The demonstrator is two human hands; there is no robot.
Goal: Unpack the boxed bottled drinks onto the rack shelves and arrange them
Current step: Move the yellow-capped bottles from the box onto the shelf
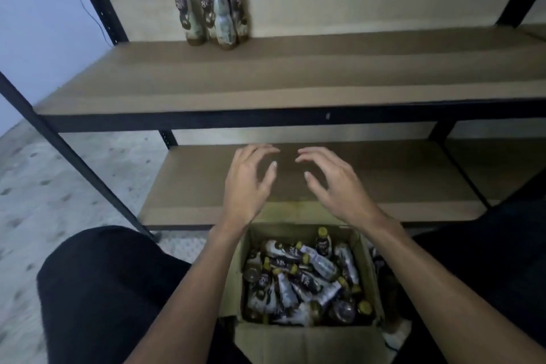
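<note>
An open cardboard box (307, 340) sits on the floor between my knees, filled with several bottled drinks (301, 278) lying jumbled, dark with white labels and yellow caps. Several of the same bottles (217, 12) stand upright at the back left of the upper shelf (266, 80). My left hand (248, 183) and my right hand (334, 183) hover side by side above the far edge of the box, in front of the lower shelf (384, 174). Both hands have loosely spread fingers and hold nothing.
The rack has black metal uprights (74, 154) and wooden boards. A pale wall (38, 23) and speckled floor (59, 186) lie to the left. My dark-trousered knees (112, 289) flank the box. A second rack section (502, 168) adjoins on the right.
</note>
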